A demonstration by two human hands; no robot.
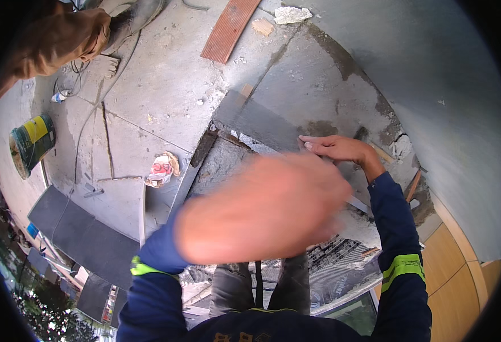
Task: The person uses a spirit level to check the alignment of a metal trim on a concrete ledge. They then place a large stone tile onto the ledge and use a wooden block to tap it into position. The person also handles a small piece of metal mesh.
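My left hand point(262, 208) is a large motion blur across the middle, in front of the rough concrete recess and partly hiding it; its fingers and anything in them cannot be made out. My right hand point(341, 151) is at the right corner of a flat grey slab point(264, 119), its fingers closed on the edge. The slab lies tilted over the broken concrete recess point(216, 162), which has a straight edge along its left side. A crumpled pale bag with red print point(162, 168) lies left of the recess.
Another person's brown-clad limb point(54, 43) is at upper left, among cables. A green bucket point(34, 145), dark panels point(74, 219), a reddish board point(230, 28) and a white rubble piece point(290, 15) lie around. A curved grey wall point(444, 102) bounds the right side.
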